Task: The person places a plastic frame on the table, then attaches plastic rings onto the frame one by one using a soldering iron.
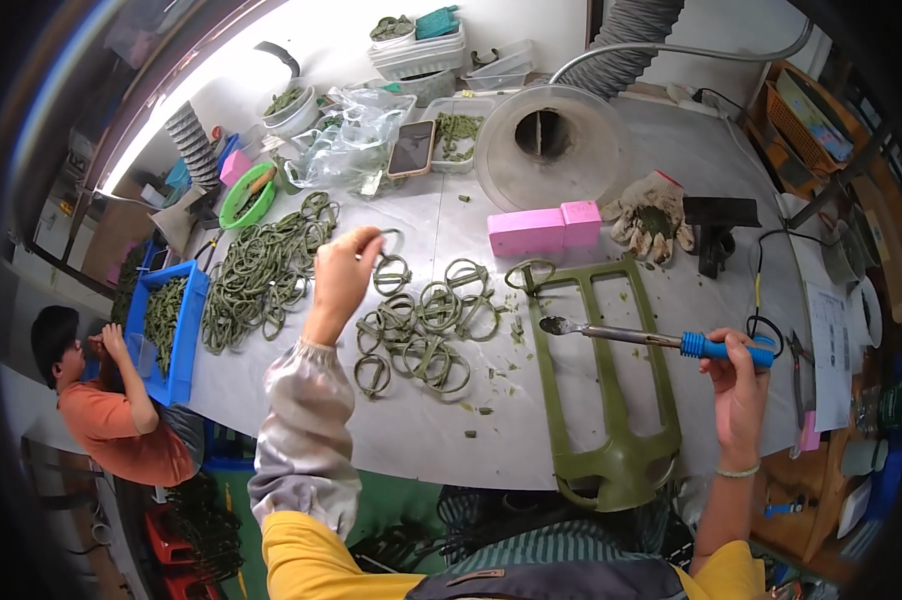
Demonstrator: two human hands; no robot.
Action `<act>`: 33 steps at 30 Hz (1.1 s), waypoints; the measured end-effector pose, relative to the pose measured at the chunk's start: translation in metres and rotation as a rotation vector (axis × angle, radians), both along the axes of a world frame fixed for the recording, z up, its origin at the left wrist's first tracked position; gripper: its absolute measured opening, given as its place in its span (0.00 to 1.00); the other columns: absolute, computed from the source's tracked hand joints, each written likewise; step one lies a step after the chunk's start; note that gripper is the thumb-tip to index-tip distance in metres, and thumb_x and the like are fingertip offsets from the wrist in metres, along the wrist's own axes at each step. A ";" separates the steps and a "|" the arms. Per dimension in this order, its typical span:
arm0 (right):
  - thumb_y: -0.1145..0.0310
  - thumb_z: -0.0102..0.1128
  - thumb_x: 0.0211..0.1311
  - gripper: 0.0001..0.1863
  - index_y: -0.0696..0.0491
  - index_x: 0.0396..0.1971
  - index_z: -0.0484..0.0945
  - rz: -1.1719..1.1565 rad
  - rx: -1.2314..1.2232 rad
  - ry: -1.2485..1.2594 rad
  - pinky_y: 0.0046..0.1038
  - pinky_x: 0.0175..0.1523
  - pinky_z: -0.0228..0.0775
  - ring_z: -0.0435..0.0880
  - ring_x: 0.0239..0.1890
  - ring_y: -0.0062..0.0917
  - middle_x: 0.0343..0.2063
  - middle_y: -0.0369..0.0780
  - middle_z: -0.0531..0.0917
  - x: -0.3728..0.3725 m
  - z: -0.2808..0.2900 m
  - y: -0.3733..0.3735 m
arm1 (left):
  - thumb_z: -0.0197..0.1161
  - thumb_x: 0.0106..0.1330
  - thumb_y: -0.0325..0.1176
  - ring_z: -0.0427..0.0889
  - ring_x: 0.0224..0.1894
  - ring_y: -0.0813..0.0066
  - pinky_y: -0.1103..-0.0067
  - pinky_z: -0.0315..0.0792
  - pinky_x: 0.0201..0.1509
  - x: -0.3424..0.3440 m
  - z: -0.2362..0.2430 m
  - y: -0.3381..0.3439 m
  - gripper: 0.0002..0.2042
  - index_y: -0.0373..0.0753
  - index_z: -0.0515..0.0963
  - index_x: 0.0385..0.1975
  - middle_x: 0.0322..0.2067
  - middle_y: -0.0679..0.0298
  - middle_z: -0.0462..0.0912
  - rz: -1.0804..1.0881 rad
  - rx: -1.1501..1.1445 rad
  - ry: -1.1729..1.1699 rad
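Observation:
My right hand (739,385) is closed round the blue handle of a soldering iron (631,336). The iron's dark, coated tip lies over the left part of an olive-green plastic frame (611,430), which has long openings. At the frame's upper left corner rests a green ring (530,277). My left hand (345,272), in a grey sleeve, pinches a thin green plastic ring (392,240) above the table. Just beside it lies a loose group of green rings with crossbars (439,308). Farther left is a big heap of green rings (261,265).
Pink blocks (526,232), a stained work glove (653,215) and a black stand (716,230) lie beyond the frame. A clear funnel-shaped hood (596,150) stands at the back near a phone (412,148). At left, a co-worker (126,425) sits by a blue bin (193,318).

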State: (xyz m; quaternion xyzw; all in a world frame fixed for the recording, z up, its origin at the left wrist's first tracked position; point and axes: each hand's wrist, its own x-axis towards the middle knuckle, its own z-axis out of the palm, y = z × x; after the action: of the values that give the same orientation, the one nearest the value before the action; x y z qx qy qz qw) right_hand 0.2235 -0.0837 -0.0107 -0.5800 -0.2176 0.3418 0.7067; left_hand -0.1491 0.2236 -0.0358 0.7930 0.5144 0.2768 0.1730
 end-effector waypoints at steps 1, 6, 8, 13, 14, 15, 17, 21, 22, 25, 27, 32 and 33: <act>0.66 0.58 0.65 0.10 0.59 0.36 0.79 0.018 0.008 0.000 0.21 0.39 0.74 0.80 0.28 0.19 0.32 0.38 0.81 -0.002 -0.002 0.002 | 0.63 0.65 0.28 0.83 0.38 0.78 0.82 0.76 0.42 0.002 0.005 -0.015 0.08 0.34 0.81 0.41 0.38 0.61 0.85 -0.053 -0.185 -0.177; 0.69 0.57 0.66 0.09 0.59 0.37 0.80 0.047 0.044 0.029 0.23 0.39 0.75 0.81 0.29 0.19 0.33 0.38 0.82 0.000 -0.015 0.007 | 0.64 0.64 0.27 0.79 0.32 0.83 0.84 0.74 0.39 0.069 0.015 -0.083 0.08 0.33 0.78 0.40 0.29 0.66 0.81 -0.408 -0.440 -0.346; 0.68 0.57 0.66 0.10 0.60 0.38 0.80 0.046 0.044 0.032 0.23 0.39 0.75 0.81 0.29 0.19 0.34 0.38 0.82 -0.001 -0.020 0.009 | 0.64 0.63 0.26 0.79 0.31 0.82 0.82 0.75 0.38 0.087 0.013 -0.090 0.08 0.32 0.76 0.39 0.28 0.66 0.81 -0.434 -0.486 -0.336; 0.67 0.58 0.66 0.11 0.60 0.38 0.80 0.074 0.068 0.039 0.22 0.40 0.76 0.82 0.29 0.19 0.32 0.38 0.83 -0.002 -0.031 0.019 | 0.64 0.65 0.27 0.78 0.31 0.86 0.84 0.74 0.37 0.115 0.003 -0.087 0.10 0.31 0.77 0.42 0.30 0.65 0.83 -0.439 -0.347 -0.242; 0.67 0.58 0.66 0.11 0.60 0.38 0.81 0.074 0.081 0.042 0.22 0.40 0.76 0.82 0.29 0.19 0.31 0.38 0.83 -0.003 -0.033 0.021 | 0.65 0.64 0.28 0.78 0.30 0.85 0.84 0.74 0.37 0.117 0.002 -0.086 0.11 0.31 0.78 0.43 0.30 0.64 0.84 -0.412 -0.330 -0.199; 0.67 0.58 0.66 0.11 0.60 0.38 0.81 0.073 0.080 0.043 0.22 0.40 0.76 0.82 0.29 0.19 0.31 0.38 0.83 -0.003 -0.034 0.023 | 0.65 0.64 0.28 0.78 0.30 0.85 0.84 0.74 0.37 0.120 0.000 -0.084 0.11 0.31 0.78 0.43 0.30 0.64 0.84 -0.414 -0.331 -0.198; 0.66 0.57 0.67 0.11 0.60 0.38 0.81 0.081 0.089 0.069 0.22 0.40 0.76 0.83 0.29 0.19 0.31 0.37 0.83 -0.004 -0.039 0.028 | 0.66 0.63 0.29 0.79 0.30 0.82 0.82 0.75 0.38 0.122 -0.002 -0.082 0.11 0.31 0.78 0.42 0.29 0.63 0.84 -0.427 -0.291 -0.196; 0.66 0.57 0.67 0.11 0.59 0.38 0.81 0.087 0.093 0.091 0.21 0.40 0.77 0.83 0.30 0.18 0.30 0.37 0.84 -0.003 -0.046 0.036 | 0.66 0.63 0.29 0.80 0.31 0.81 0.81 0.75 0.39 0.129 -0.001 -0.081 0.11 0.31 0.79 0.42 0.29 0.63 0.84 -0.417 -0.281 -0.130; 0.66 0.57 0.67 0.11 0.59 0.38 0.81 0.087 0.092 0.093 0.21 0.40 0.77 0.83 0.30 0.18 0.30 0.37 0.84 -0.004 -0.047 0.038 | 0.66 0.63 0.29 0.80 0.31 0.82 0.81 0.75 0.39 0.129 -0.001 -0.080 0.11 0.31 0.79 0.42 0.29 0.63 0.84 -0.424 -0.293 -0.124; 0.66 0.57 0.67 0.11 0.59 0.38 0.81 0.078 0.086 0.124 0.21 0.40 0.77 0.83 0.29 0.18 0.30 0.37 0.84 -0.004 -0.052 0.041 | 0.66 0.63 0.29 0.80 0.32 0.82 0.81 0.75 0.40 0.129 -0.003 -0.077 0.11 0.31 0.78 0.43 0.30 0.63 0.84 -0.436 -0.316 -0.118; 0.67 0.56 0.67 0.11 0.60 0.38 0.81 0.095 0.108 0.131 0.21 0.40 0.77 0.83 0.29 0.18 0.29 0.37 0.84 -0.005 -0.055 0.043 | 0.66 0.63 0.29 0.80 0.33 0.82 0.81 0.75 0.40 0.128 -0.006 -0.074 0.11 0.31 0.78 0.43 0.30 0.63 0.84 -0.442 -0.326 -0.117; 0.67 0.56 0.67 0.11 0.60 0.38 0.81 0.079 0.126 0.144 0.20 0.39 0.77 0.83 0.29 0.18 0.30 0.37 0.84 -0.005 -0.055 0.043 | 0.65 0.64 0.28 0.80 0.33 0.83 0.82 0.75 0.40 0.128 -0.010 -0.070 0.11 0.31 0.78 0.43 0.31 0.63 0.84 -0.468 -0.349 -0.144; 0.67 0.56 0.67 0.11 0.60 0.38 0.81 0.079 0.132 0.150 0.20 0.39 0.77 0.83 0.29 0.18 0.30 0.37 0.84 -0.006 -0.055 0.044 | 0.65 0.64 0.28 0.80 0.33 0.83 0.82 0.75 0.40 0.128 -0.010 -0.070 0.11 0.31 0.78 0.43 0.31 0.63 0.84 -0.469 -0.350 -0.144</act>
State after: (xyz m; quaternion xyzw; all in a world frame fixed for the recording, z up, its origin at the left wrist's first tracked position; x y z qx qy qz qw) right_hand 0.2178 -0.0400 -0.0658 -0.4959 -0.2090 0.3966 0.7437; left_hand -0.0214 0.1535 -0.0456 0.8267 0.3437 0.1919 0.4021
